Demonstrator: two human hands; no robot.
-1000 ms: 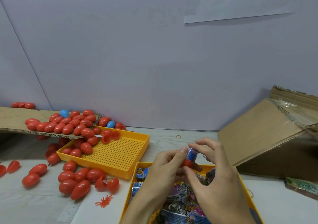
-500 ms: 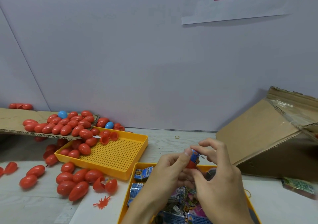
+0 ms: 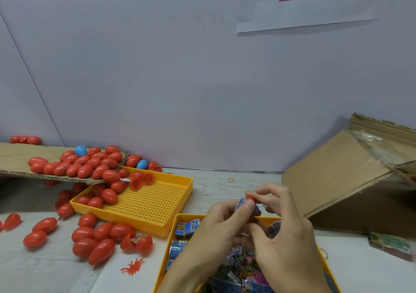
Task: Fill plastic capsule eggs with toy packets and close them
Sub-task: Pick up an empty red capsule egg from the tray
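Note:
Both hands meet over the near yellow tray [image 3: 171,256], which holds several toy packets [image 3: 184,227]. My left hand [image 3: 222,227] grips a red capsule egg [image 3: 250,199] with a blue packet [image 3: 242,202] sticking out of it, thumb pressed on the packet. My right hand [image 3: 283,232] pinches the egg's red top with its fingertips. The egg's lower half is hidden behind my fingers.
A second yellow perforated tray [image 3: 144,205] sits to the left with several red eggs. More red eggs and two blue ones [image 3: 80,150] lie on a cardboard sheet [image 3: 13,160] and on the table. A tipped cardboard box [image 3: 351,180] stands at the right.
My right fingers have brought a red cap down over the blue packet; less of the packet shows. Both hands have stayed above the near tray.

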